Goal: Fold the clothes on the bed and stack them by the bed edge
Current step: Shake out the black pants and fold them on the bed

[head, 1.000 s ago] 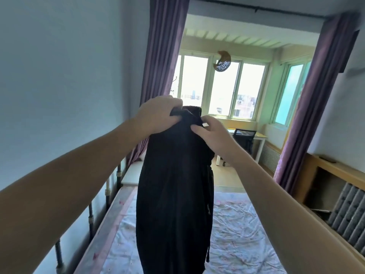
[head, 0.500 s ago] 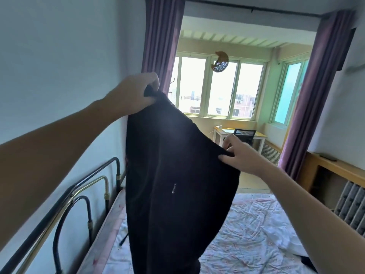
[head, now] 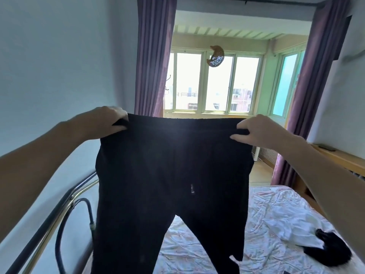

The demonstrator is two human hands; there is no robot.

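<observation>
Bed (head: 276, 230) under a pale flowered sheet fills the lower right, below both sets of fingers, with its dark metal frame (head: 65, 202) running down the left side under the left forearm. Trousers (head: 171, 175), black, hang spread wide in the air over the bed, waistband level and taut between the two hands, both legs dropping straight down from the fingers and out of view at the bottom. A small pale tag shows near the middle of the cloth, below and midway between the fingers.

Curtains (head: 154, 56), purple, hang beyond the fingers on both sides of the doorway, and windows (head: 213, 82) glow above the waistband. A second dark garment (head: 331, 252) lies crumpled on the sheet, well below and right of the right fingers, beside a white one (head: 290, 232).

The left hand (head: 102, 122) grips the left end of the waistband, fingers curled tight over the top edge. The right hand (head: 260, 131) pinches the right end, thumb in front on the cloth and fingers folded round the band. The two hands are well apart, level with each other.
</observation>
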